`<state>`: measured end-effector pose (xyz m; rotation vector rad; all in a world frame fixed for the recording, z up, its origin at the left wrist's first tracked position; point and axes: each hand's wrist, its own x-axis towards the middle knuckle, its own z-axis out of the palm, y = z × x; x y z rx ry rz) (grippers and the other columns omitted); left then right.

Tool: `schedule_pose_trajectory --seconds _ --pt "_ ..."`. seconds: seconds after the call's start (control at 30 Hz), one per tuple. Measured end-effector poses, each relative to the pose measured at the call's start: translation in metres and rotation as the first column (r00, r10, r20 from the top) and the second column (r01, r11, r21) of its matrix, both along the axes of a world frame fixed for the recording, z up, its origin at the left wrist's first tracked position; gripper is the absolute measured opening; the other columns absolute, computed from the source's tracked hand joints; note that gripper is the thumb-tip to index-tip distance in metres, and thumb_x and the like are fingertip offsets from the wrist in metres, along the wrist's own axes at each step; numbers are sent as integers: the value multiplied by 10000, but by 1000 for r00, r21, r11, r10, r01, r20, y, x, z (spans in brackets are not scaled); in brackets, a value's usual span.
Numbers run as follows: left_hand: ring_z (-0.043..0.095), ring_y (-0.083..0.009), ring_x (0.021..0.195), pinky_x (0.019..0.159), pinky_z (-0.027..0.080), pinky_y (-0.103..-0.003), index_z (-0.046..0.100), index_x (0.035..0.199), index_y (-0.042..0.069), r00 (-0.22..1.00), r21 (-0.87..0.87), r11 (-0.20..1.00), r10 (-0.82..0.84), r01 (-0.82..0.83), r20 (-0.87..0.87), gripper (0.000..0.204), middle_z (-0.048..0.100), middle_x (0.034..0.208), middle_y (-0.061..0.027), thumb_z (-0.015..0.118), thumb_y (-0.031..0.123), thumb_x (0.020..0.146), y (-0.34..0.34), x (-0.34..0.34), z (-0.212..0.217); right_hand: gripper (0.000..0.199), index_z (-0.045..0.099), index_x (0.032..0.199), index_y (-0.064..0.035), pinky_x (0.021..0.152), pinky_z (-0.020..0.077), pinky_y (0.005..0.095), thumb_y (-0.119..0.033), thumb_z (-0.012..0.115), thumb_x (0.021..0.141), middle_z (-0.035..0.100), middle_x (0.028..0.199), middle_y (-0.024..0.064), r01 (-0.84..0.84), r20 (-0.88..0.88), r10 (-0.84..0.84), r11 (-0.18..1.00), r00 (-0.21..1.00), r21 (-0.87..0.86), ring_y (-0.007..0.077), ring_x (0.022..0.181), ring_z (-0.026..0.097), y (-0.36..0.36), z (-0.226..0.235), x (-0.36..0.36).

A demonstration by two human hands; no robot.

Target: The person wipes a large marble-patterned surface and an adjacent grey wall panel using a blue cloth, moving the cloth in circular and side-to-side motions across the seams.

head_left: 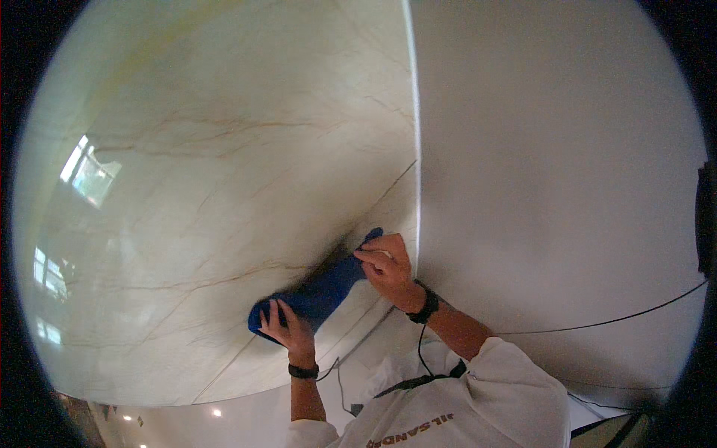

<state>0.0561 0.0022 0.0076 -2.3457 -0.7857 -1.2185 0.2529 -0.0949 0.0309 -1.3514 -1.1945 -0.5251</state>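
A dark blue cloth [323, 293] is stretched on a slant between my two hands, in front of a glossy cream surface [224, 194] with brown marble veins. My left hand [290, 330] grips its lower left end, fingers partly spread over the fabric. The upper right end is pinched between thumb and fingers of my right hand [387, 267]. A short tip of fabric sticks out past that pinch. Whether the cloth touches the surface I cannot tell; a dark shadow lies along its upper side. Each wrist carries a black band with a cable.
A pale strip [414, 134] separates the marbled surface from a plain grey one [553, 164] on the right. Window reflections [91, 170] shine at the far left. A thin black cable [597, 326] crosses at the right, and a dark object [703, 220] stands at the right rim.
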Motion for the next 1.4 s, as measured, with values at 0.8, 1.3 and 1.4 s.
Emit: schedule_pose_trajectory --seconds 0.8,1.3,1.4 --pt "181 -384 1127 912 146 -475 296 1153 -25 307 -64 302 -908 951 286 471 231 1215 -196 426 150 736 -121 344 123 251 528 881 -32 794 373 355 40 550 642 484 944 115 932 67 -982 -143 -174 333 272 933 448 -232 128 117" --pt "130 -388 1150 917 128 -473 257 1159 -58 285 -283 248 -953 927 99 489 164 1244 -221 406 179 758 -154 288 150 427 355 1098 38 898 239 432 -44 494 703 288 1185 208 980 181 -968 -189 -175 -64 368 1112 254 -252 121 69" --pt "106 -397 1152 919 116 -473 217 1173 -62 267 -302 222 -957 927 117 512 116 1255 -227 406 185 767 -164 291 149 517 242 1165 63 927 164 434 -119 465 735 172 1239 228 980 226 -966 -154 -123 -124 387 1142 165 -259 117 74"
